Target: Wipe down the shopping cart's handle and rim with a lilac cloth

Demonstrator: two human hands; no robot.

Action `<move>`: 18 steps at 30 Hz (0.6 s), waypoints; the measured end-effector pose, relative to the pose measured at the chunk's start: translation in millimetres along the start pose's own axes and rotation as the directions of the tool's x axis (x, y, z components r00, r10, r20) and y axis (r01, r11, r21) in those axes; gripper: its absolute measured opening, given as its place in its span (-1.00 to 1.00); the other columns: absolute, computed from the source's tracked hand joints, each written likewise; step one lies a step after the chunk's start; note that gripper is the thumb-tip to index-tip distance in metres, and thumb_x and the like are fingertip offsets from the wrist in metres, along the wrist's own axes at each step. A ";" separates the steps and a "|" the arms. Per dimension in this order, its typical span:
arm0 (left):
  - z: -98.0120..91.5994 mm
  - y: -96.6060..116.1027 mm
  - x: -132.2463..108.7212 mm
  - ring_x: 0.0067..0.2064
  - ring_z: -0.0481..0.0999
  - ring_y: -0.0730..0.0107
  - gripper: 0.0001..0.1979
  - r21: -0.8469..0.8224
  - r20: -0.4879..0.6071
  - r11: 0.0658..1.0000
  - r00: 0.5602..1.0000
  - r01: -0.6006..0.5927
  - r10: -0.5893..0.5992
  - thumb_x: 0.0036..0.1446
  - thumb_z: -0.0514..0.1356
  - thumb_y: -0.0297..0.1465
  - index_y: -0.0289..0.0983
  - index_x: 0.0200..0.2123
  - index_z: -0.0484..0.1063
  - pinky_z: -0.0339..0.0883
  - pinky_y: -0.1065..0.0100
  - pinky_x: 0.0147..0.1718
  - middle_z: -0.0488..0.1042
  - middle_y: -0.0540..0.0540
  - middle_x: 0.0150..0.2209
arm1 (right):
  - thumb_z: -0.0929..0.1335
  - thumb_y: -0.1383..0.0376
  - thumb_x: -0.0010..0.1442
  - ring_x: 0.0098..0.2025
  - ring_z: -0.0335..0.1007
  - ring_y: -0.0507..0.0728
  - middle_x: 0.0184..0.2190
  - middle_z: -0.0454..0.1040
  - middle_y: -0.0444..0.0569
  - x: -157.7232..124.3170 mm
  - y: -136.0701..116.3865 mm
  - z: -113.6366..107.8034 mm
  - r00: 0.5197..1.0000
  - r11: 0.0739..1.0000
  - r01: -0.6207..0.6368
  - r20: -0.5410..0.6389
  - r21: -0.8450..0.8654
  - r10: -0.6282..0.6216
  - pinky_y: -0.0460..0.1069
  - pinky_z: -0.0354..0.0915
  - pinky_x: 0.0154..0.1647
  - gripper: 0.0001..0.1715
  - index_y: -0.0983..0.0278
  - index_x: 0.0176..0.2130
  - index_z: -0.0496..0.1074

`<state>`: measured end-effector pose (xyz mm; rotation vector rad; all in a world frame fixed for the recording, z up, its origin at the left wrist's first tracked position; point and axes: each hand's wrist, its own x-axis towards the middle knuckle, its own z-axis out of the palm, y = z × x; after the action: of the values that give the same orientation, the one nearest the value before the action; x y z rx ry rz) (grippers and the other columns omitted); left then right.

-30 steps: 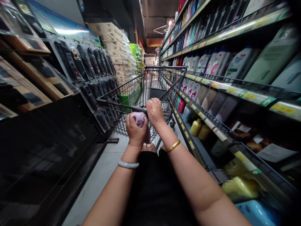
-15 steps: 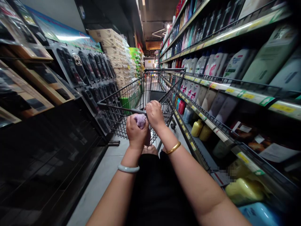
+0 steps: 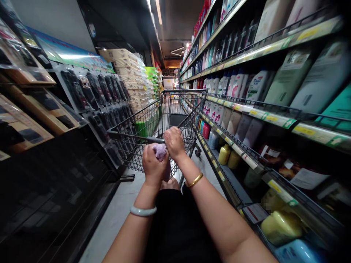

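A black wire shopping cart [image 3: 142,120] stands in a narrow store aisle ahead of me. My right hand [image 3: 173,141] is wrapped round the cart's handle bar [image 3: 131,136]. My left hand [image 3: 152,164] is closed in a fist on a small lilac cloth [image 3: 160,151], just below the bar and touching my right hand. A pale bangle is on my left wrist, a gold one on my right.
Shelves of bottles [image 3: 246,84] run close along the right, with yellow jugs [image 3: 228,156] low down. Dark packaged goods hang on the left rack [image 3: 93,91]. Stacked cartons [image 3: 131,73] stand further down on the left. The grey floor [image 3: 120,208] runs between.
The view has tilted up a little, so hands and cart sit lower in the picture. Both hands keep their grip, and the cart has rolled slightly forward along the aisle.
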<state>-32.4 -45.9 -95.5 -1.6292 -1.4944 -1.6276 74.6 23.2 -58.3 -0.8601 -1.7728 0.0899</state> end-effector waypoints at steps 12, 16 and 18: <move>-5.0 -9.6 -14.4 -0.09 0.47 0.11 -0.75 0.007 -0.046 0.997 0.996 -0.072 0.073 0.21 0.25 -0.25 -0.23 -0.11 0.37 0.38 0.14 -0.02 0.47 -0.18 -0.16 | -0.01 -0.04 0.51 0.10 0.21 0.18 -0.16 0.43 -0.01 1.1 0.9 -3.4 0.999 0.999 0.012 0.051 0.033 -0.013 0.15 0.02 0.34 -0.39 0.16 -0.27 0.37; -6.0 1.6 3.2 -0.09 0.46 0.10 -0.75 0.012 -0.068 0.989 0.986 -0.150 0.150 0.19 0.26 -0.28 -0.23 -0.11 0.38 0.37 0.14 -0.02 0.47 -0.18 -0.16 | -0.01 -0.02 0.52 0.11 0.20 0.18 -0.14 0.43 -0.01 -0.2 1.1 -2.7 0.998 0.999 0.023 0.049 0.043 -0.025 0.17 0.00 0.36 -0.40 0.16 -0.26 0.39; -1.4 -3.5 -13.4 -0.13 0.44 0.09 -0.80 0.041 0.040 0.986 0.986 -0.163 0.161 0.19 0.24 -0.32 -0.23 -0.13 0.38 0.37 0.15 -0.08 0.46 -0.17 -0.20 | 0.00 0.00 0.52 0.11 0.21 0.18 -0.14 0.43 -0.01 -0.5 1.3 -2.6 0.998 0.998 0.026 0.048 0.049 -0.029 0.17 0.00 0.36 -0.41 0.16 -0.25 0.39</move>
<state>-32.8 -51.1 -108.4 -1.7173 -1.3661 -1.4750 77.5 23.0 -58.2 -0.8046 -1.8206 0.1364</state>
